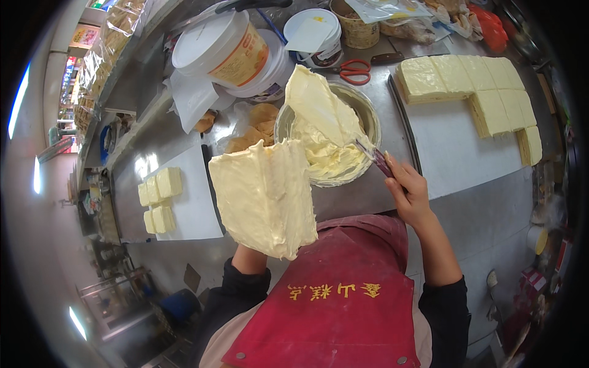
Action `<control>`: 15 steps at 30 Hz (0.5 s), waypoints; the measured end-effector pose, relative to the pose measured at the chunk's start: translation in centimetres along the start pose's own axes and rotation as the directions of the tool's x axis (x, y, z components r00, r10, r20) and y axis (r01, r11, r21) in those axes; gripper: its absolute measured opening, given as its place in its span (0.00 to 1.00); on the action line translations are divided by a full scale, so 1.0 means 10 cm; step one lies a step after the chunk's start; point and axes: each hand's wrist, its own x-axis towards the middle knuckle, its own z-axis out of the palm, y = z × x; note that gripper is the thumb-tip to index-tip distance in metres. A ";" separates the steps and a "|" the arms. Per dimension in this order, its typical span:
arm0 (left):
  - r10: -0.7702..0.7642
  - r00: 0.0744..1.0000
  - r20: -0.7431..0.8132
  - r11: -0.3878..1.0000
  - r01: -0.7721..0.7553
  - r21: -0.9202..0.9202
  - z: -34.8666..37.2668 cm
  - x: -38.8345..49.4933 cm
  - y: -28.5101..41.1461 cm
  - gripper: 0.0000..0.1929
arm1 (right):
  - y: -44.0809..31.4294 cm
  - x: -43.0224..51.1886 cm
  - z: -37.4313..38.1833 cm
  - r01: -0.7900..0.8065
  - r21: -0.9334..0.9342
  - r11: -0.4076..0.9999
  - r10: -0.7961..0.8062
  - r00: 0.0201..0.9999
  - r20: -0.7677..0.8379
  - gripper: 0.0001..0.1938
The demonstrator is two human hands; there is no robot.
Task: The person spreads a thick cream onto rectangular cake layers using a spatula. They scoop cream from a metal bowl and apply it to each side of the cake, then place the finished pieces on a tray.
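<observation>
My left hand is hidden beneath a cake block point(262, 198) spread with pale yellow cream; only the wrist shows below it. The block is held up in front of my apron, with a ridge of cream running down its upper face. In my right hand point(409, 188) is the purple handle of a spatula point(381, 162). A broad slab of cream point(320, 103) covers its blade. The blade is over a metal bowl point(376, 122) that contains more cream point(333, 163), roughly swirled and smeared up the wall.
Cream-covered cake blocks point(464, 76) stand on a white-lined tray point(441, 156) at right; several smaller ones point(168, 181) are on another point(195, 202) at left. Behind the bowl are red-handled scissors point(355, 72), a knife point(387, 57), a lidded bucket point(221, 50) and a white tub point(327, 46).
</observation>
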 end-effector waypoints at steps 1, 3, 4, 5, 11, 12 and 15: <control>0.005 1.000 -0.002 1.000 -0.005 -0.003 -0.01 0.02 -0.01 0.34 | -0.02 -0.03 -0.02 -0.016 0.054 0.998 0.014 1.000 0.021 0.23; 0.014 1.000 -0.007 1.000 -0.014 0.001 -0.04 0.03 0.00 0.34 | -0.07 -0.07 -0.03 -0.035 0.143 0.989 0.028 0.998 0.051 0.22; 0.019 1.000 -0.009 1.000 -0.019 0.002 -0.06 0.05 0.00 0.34 | -0.11 -0.09 -0.03 -0.038 0.178 0.983 0.028 0.998 0.059 0.22; 0.024 1.000 -0.008 1.000 -0.024 0.003 -0.07 0.06 0.00 0.34 | -0.15 -0.10 -0.02 -0.036 0.220 0.975 0.023 0.998 0.061 0.22; 0.098 0.995 -0.002 0.985 -0.096 0.146 -0.10 0.09 0.12 0.34 | -0.50 -0.11 0.02 -0.142 0.060 0.988 0.122 0.957 0.262 0.23; 0.169 0.984 0.051 0.949 -0.176 0.260 -0.12 0.11 0.16 0.34 | -0.55 -0.13 0.01 -0.159 0.064 0.985 0.136 0.953 0.272 0.23; 0.384 0.916 0.118 0.484 -0.309 0.819 -0.25 0.25 0.26 0.38 | -0.61 -0.25 -0.17 -0.238 -0.027 0.971 0.225 0.870 0.438 0.23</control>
